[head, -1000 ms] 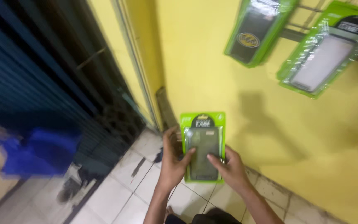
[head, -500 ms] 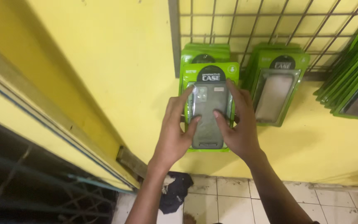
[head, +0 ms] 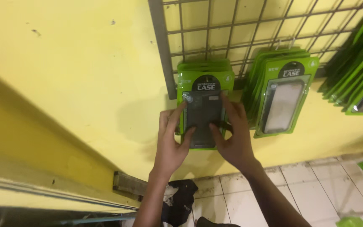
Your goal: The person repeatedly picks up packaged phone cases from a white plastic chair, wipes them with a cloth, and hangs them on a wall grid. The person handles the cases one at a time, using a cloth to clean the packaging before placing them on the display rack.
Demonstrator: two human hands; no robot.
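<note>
From the head camera, both hands hold a green phone-case pack (head: 204,107) flat against a stack of like packs hanging at the lower left corner of a wire grid (head: 232,33) on a yellow wall (head: 85,71). The left hand (head: 171,141) grips the pack's left edge — fingers spread, thumb laid across the dark front. The right hand (head: 232,134) grips the right edge the same way, fingers spread, thumb on the front near the bottom. Just beside it to the right hangs a second stack of packs (head: 282,96), and a third stack (head: 358,71) fans out at the far right. Below lies a white tiled floor (head: 316,189).
</note>
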